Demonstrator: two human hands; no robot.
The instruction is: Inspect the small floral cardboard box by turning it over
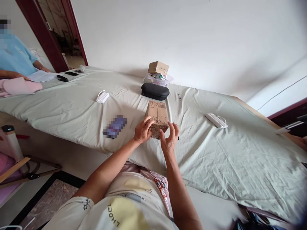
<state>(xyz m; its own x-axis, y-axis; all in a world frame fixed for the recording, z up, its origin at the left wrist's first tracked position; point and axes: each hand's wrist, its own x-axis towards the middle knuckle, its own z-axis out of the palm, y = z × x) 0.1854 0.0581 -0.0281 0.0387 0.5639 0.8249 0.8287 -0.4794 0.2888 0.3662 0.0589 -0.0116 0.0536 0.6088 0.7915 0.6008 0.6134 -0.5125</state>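
Dark letters "HOEL" stand on the person's cream and yellow cotton T-shirt (129, 207). The brown patterned cardboard box (157, 115) shows print, none of it legible.

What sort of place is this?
Probably a room in a home. A wrinkled pale green sheet serves as the work surface, a dark red wooden door frame opens onto another room, and a patterned rug lies on the floor. The left hand grips a brown patterned cardboard box.
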